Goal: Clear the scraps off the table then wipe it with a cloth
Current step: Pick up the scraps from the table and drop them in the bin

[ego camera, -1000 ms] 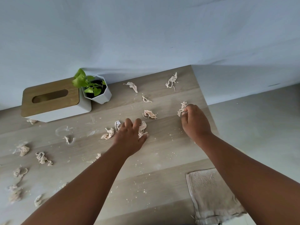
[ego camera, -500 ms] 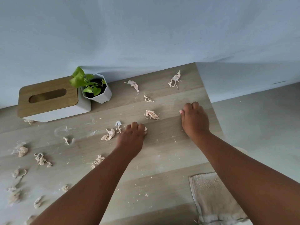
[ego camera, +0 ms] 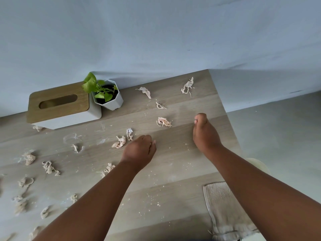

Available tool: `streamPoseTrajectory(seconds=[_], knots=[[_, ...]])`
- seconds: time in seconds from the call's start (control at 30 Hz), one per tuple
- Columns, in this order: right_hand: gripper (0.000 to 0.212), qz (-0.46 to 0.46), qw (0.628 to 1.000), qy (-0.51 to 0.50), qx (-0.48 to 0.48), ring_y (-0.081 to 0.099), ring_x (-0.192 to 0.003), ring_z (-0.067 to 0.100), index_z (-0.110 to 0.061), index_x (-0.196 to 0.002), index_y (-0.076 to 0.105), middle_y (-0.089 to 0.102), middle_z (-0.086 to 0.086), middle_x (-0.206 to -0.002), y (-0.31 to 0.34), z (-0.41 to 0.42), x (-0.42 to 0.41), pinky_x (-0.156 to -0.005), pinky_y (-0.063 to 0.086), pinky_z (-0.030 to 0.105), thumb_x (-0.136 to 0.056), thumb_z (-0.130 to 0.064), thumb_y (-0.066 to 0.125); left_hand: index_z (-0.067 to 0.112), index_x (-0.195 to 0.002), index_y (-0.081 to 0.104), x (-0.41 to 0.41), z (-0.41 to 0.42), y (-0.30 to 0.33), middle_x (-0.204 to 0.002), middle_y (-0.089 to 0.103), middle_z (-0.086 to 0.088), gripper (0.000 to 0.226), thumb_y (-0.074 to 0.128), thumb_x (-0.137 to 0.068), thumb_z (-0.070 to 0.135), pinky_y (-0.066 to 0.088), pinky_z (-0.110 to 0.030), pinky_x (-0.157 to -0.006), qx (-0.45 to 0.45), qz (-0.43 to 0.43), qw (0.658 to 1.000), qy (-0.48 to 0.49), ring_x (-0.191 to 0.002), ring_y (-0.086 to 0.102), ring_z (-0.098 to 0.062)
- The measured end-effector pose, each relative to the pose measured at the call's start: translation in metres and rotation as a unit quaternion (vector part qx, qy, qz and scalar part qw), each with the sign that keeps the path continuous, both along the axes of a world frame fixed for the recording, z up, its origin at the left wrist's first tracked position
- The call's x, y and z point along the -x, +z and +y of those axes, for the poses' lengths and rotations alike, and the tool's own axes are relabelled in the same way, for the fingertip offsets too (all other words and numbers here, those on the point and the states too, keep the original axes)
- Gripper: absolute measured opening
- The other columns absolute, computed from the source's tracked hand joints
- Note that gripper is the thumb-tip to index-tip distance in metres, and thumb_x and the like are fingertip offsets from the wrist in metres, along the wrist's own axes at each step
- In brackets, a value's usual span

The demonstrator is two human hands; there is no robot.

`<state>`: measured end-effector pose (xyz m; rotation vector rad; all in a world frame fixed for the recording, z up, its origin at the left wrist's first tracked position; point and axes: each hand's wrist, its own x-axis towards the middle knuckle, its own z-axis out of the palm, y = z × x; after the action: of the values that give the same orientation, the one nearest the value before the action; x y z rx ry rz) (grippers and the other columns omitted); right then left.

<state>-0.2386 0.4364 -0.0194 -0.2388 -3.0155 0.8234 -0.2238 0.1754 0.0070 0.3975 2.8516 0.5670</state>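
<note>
Beige cloth (ego camera: pixel 224 211) lies lower right on the table (ego camera: pixel 173 197). Mid-frame, both left hand (ego camera: pixel 139 151) and right hand (ego camera: pixel 205 134) are fisted, contents hidden, among scattered scraps (ego camera: pixel 163 122). Upper left: tissue box (ego camera: pixel 60 105), its slot dark, and a white pot (ego camera: pixel 111 98) holding a green plant (ego camera: pixel 97 87).

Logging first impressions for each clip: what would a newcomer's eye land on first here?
Probably the two hands at mid-table: the left hand and right hand both have curled fingers, though what they hold is hidden. Around them pale scraps litter the wooden table, thickest at the left. A beige cloth lies unused at the near right corner.
</note>
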Motion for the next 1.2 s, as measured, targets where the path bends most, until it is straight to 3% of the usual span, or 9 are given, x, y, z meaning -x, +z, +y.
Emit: streamPoseTrajectory(seconds=[0.17, 0.33, 0.43, 0.57, 0.7, 0.87, 0.97, 1.07, 1.2], knots=[[0.036, 0.017, 0.998, 0.009, 0.053, 0.064, -0.093, 0.04, 0.013, -0.127, 0.051, 0.062, 0.027, -0.11, 0.009, -0.003, -0.011, -0.078, 0.054, 0.046, -0.092, 0.014, 0.047, 0.012, -0.091, 0.043, -0.004, -0.004, 0.004, -0.069, 0.056, -0.008, 0.014, 0.055, -0.097, 0.015, 0.034, -0.034, -0.054, -0.042, -0.014, 0.999, 0.029, -0.056, 0.05, -0.033], [0.046, 0.045, 0.996, 0.035, 0.062, 0.061, -0.11, 0.036, 0.013, -0.126, 0.054, 0.057, 0.028, -0.122, 0.016, -0.003, -0.023, -0.093, 0.053, 0.043, -0.082, 0.025, 0.046, 0.005, -0.105, 0.048, -0.011, -0.009, 0.005, -0.08, 0.056, -0.007, 0.01, 0.052, -0.096, 0.002, 0.034, -0.028, -0.064, -0.089, -0.024, 0.996, 0.007, -0.068, 0.051, -0.021], [0.052, 0.048, 0.996, 0.031, 0.074, 0.062, -0.103, 0.03, 0.008, -0.125, 0.056, 0.057, 0.023, -0.122, 0.021, -0.004, -0.03, -0.088, 0.054, 0.039, -0.077, 0.027, 0.045, 0.005, -0.108, 0.051, -0.014, -0.009, 0.008, -0.091, 0.056, -0.005, 0.014, 0.051, -0.096, -0.001, 0.039, -0.026, -0.07, -0.111, -0.048, 0.993, -0.009, -0.081, 0.054, -0.021], [0.047, 0.035, 0.993, 0.031, 0.108, 0.064, -0.098, 0.029, 0.004, -0.123, 0.059, 0.061, 0.018, -0.118, 0.024, -0.006, -0.044, -0.086, 0.056, 0.042, -0.08, 0.023, 0.05, 0.012, -0.106, 0.056, -0.017, -0.007, 0.012, -0.095, 0.06, 0.003, 0.025, 0.045, -0.091, -0.005, 0.042, -0.012, -0.077, -0.116, -0.087, 0.989, -0.005, -0.089, 0.057, -0.012], [0.025, 0.036, 0.994, 0.008, 0.101, 0.069, -0.099, 0.032, -0.001, -0.119, 0.062, 0.071, 0.014, -0.108, 0.03, -0.011, -0.059, -0.083, 0.054, 0.035, -0.096, 0.006, 0.053, 0.024, -0.106, 0.057, -0.022, -0.007, 0.017, -0.096, 0.065, 0.008, 0.039, 0.036, -0.09, -0.005, 0.053, -0.028, -0.068, -0.144, -0.138, 0.979, 0.042, -0.079, 0.063, -0.014], [0.018, 0.036, 0.994, -0.006, 0.099, 0.07, -0.08, 0.037, -0.005, -0.115, 0.06, 0.073, 0.011, -0.087, 0.039, -0.018, -0.083, -0.069, 0.055, 0.043, -0.107, -0.017, 0.049, 0.031, -0.1, 0.056, -0.031, -0.014, 0.025, -0.088, 0.069, 0.01, 0.022, 0.046, -0.106, 0.012, 0.05, -0.024, -0.05, -0.182, -0.119, 0.974, 0.063, -0.056, 0.059, -0.005], [0.02, 0.029, 0.995, -0.018, 0.091, 0.069, -0.074, 0.04, -0.004, -0.112, 0.059, 0.071, 0.016, -0.079, 0.042, -0.023, -0.095, -0.062, 0.053, 0.042, -0.108, -0.021, 0.05, 0.03, -0.09, 0.057, -0.037, -0.017, 0.03, -0.078, 0.07, 0.008, 0.019, 0.052, -0.107, 0.024, 0.046, -0.025, -0.041, -0.212, -0.114, 0.965, 0.101, -0.049, 0.056, -0.009], [0.021, 0.031, 0.995, -0.038, 0.087, 0.069, -0.073, 0.04, -0.006, -0.108, 0.06, 0.071, 0.015, -0.078, 0.045, -0.027, -0.109, -0.058, 0.041, 0.033, -0.107, -0.026, 0.053, 0.023, -0.084, 0.06, -0.046, -0.024, 0.034, -0.072, 0.069, 0.005, 0.025, 0.056, -0.105, 0.035, 0.045, -0.03, -0.037, -0.257, -0.127, 0.95, 0.128, -0.044, 0.056, -0.015], [0.025, 0.008, 0.994, -0.065, 0.083, 0.067, -0.071, 0.039, -0.01, -0.102, 0.06, 0.067, 0.013, -0.073, 0.048, -0.037, -0.135, -0.057, 0.04, 0.034, -0.107, -0.032, 0.05, 0.031, -0.074, 0.06, -0.062, -0.034, 0.039, -0.055, 0.062, 0.002, 0.039, 0.054, -0.101, 0.058, 0.043, -0.028, -0.036, -0.283, -0.146, 0.933, 0.168, -0.038, 0.05, -0.015]])
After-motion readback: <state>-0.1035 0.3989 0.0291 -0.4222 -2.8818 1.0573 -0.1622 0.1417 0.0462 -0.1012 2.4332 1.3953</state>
